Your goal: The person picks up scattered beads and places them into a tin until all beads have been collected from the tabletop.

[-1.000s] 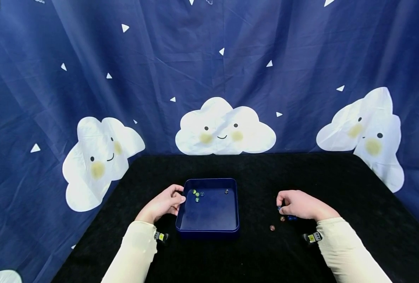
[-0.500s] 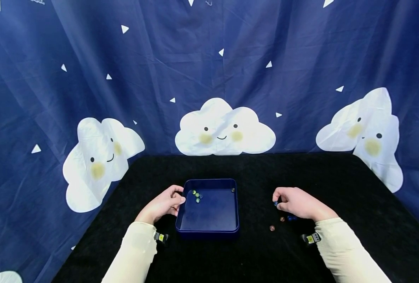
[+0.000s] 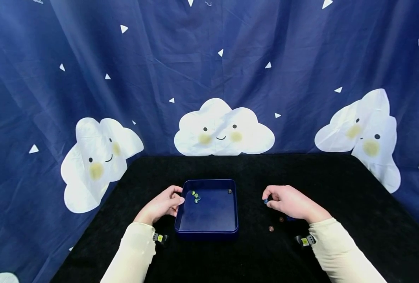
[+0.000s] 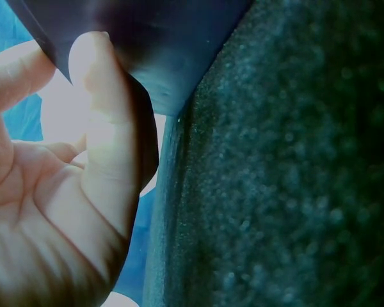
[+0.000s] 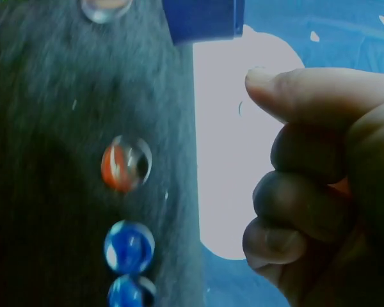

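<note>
My left hand holds the left side of a square dark blue tin tray, its thumb at the rim. In the left wrist view the thumb lies against the tray's wall. Several green marbles sit clustered at the tray's back left beside a blue one, and a brown marble lies near the right wall. To the right of the tray, my right hand pinches a blue marble between thumb and index finger above the black cloth; the other fingers are curled in.
Two orange-brown marbles, one nearer the front and another close by, lie on the black table cloth. Blue marbles rest beside them, partly under the right hand. Behind the table hangs a blue curtain with clouds.
My right hand has moved left toward the tray, carrying the blue marble away from the others. The brown marble in the tray rolled right, then slightly back. The left hand stays in place.
</note>
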`<action>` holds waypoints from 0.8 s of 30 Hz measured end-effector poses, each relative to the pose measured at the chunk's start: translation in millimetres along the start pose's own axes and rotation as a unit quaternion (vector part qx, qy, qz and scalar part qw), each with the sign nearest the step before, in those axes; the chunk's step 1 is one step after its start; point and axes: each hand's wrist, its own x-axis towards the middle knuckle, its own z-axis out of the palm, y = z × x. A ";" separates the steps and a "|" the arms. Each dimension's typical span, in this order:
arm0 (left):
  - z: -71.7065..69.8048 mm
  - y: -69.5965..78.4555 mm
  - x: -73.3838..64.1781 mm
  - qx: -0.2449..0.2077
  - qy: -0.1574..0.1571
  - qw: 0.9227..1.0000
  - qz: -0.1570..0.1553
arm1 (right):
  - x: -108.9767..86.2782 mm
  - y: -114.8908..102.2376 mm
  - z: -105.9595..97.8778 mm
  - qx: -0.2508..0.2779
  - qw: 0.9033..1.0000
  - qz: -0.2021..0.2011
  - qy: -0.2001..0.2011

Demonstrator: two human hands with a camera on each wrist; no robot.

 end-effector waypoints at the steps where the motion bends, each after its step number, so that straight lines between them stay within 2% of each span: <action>1: -0.1 0.0 -0.1 -0.001 0.000 1.000 0.000 | 1.0 -2.9 0.4 0.001 1.000 -0.005 0.005; 7: 1.2 1.9 -0.7 -0.002 -0.002 1.000 0.002 | 8.5 -16.4 5.8 0.015 1.000 -0.007 0.012; 18: 0.7 3.6 -1.6 0.001 0.008 1.000 -0.003 | 30.1 -39.3 20.4 -0.015 0.998 -0.061 0.032; 24: -0.5 3.3 -2.0 0.002 -0.003 1.000 0.003 | 37.0 -47.5 23.8 -0.021 0.997 -0.064 0.033</action>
